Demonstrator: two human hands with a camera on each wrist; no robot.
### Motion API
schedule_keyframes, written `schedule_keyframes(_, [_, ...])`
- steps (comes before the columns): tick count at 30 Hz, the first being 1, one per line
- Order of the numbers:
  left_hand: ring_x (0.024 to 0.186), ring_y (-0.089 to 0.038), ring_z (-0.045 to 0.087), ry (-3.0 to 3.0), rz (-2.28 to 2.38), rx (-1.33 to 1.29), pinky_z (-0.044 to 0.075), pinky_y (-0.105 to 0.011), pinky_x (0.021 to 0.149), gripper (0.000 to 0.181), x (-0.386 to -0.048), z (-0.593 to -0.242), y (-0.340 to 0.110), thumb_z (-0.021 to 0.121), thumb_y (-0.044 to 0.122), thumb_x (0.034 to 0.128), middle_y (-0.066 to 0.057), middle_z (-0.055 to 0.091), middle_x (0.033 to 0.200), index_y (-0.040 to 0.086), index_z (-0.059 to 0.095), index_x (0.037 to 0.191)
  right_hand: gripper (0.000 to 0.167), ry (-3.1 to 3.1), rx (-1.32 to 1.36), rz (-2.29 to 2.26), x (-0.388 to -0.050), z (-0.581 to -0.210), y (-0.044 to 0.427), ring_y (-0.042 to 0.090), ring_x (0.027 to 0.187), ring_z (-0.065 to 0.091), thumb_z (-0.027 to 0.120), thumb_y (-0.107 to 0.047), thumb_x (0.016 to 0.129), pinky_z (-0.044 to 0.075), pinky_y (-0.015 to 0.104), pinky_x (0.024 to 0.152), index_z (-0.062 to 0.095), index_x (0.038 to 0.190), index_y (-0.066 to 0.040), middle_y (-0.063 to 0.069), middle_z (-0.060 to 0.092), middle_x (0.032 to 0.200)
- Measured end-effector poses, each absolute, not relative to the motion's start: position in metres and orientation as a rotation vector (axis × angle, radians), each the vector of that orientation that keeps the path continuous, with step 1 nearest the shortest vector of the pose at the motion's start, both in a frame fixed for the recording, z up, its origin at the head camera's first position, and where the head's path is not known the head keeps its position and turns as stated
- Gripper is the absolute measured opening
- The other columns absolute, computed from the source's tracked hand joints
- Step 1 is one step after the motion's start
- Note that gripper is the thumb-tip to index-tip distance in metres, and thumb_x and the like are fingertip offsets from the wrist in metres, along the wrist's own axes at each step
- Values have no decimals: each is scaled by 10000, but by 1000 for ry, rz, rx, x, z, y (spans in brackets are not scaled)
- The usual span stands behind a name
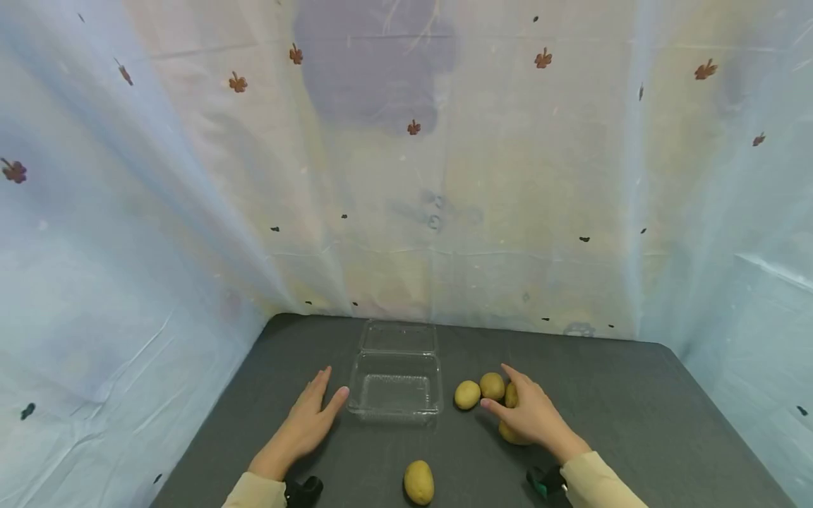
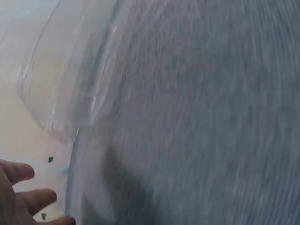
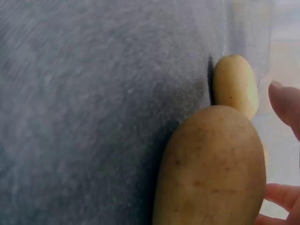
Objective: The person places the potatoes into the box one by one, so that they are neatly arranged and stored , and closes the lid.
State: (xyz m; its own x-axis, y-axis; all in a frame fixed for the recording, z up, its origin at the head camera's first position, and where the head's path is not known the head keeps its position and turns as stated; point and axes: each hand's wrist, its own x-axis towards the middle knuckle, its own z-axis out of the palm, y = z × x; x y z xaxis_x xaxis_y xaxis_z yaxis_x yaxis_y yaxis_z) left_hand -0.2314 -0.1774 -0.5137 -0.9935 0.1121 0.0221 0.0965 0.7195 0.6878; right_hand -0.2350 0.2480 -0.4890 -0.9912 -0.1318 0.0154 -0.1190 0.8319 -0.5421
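Both the left hand (image 1: 308, 420) and the right hand (image 1: 530, 413) have their fingers extended and parted, thumbs set wide, each holding only air. Beneath the right hand's palm lies a smooth, oval, yellow-brown potato (image 1: 511, 436), partly covered, and a second rounded potato (image 1: 511, 395) shows in the gap between thumb and fingers; whether the skin touches either cannot be told. Just beyond the thumb tip sit a plump tan potato (image 1: 492, 386) and, to its left, a paler yellow potato (image 1: 467, 395). Up close, the right wrist view gives one large potato matte, faintly mottled skin with brown flecks, and a lighter one with small dark pits. The left thumb points at the side wall of a clear, thin plastic clamshell box (image 1: 396, 389), rectangular with rounded corners and a ribbed floor; its see-through lid (image 1: 400, 339) is folded back on the far side. A lone egg-shaped potato (image 1: 419, 482) rests between the forearms, nearer the person. Dark bands circle the wrists, next to cream cloth sleeves (image 1: 600, 483). All five potatoes and the box lie on a dark grey bench (image 1: 603, 395) with a fine, grainy surface and rounded far corners. Around it hangs a creased, glossy, pale plastic sheet (image 1: 540, 176) printed with brown clover-like shapes.
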Motion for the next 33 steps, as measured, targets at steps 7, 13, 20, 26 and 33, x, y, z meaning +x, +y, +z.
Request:
schedule_keyframes(7, [1420,-387,211,2723,1404,173,188,-617,1113,878,-235,-518,-158,368,689,935,-166,203,1576,114,146,1562,922,2761,-141,-1193,-245,-494,256,457,1353,304,680,-577,834,352,650,990,294,1518,-95,210,318,1509])
schedule_keyframes(13, [1405,-358,277,2579,1578,228,216,-581,1120,861,-240,-524,-150,437,622,952,-163,279,1550,93,132,1559,832,2685,-103,-1320,-253,-502,262,387,1312,395,737,-505,820,423,572,954,386,1477,-134,146,388,1476])
schedule_keyframes(20, [1418,-299,269,2305,1746,201,251,-558,1117,760,-249,-536,-160,514,529,963,-97,289,1553,225,152,1559,743,2553,-77,-1477,-258,-507,265,322,1221,483,754,-444,829,482,485,898,448,1437,-144,142,437,1417])
schedule_keyframes(26, [1418,-314,261,2248,1774,170,242,-578,1113,733,-249,-534,-165,523,497,972,-85,288,1556,236,166,1557,722,2488,-48,-1552,-262,-510,262,322,1223,463,760,-460,817,469,481,904,476,1418,-178,139,397,1438])
schedule_keyframes(33, [1421,-326,248,2209,1802,158,226,-586,1115,714,-246,-532,-157,530,478,975,-107,289,1555,223,195,1551,727,2443,-19,-1608,-260,-511,264,271,1097,532,783,-410,810,501,443,819,475,1417,-155,147,423,1389])
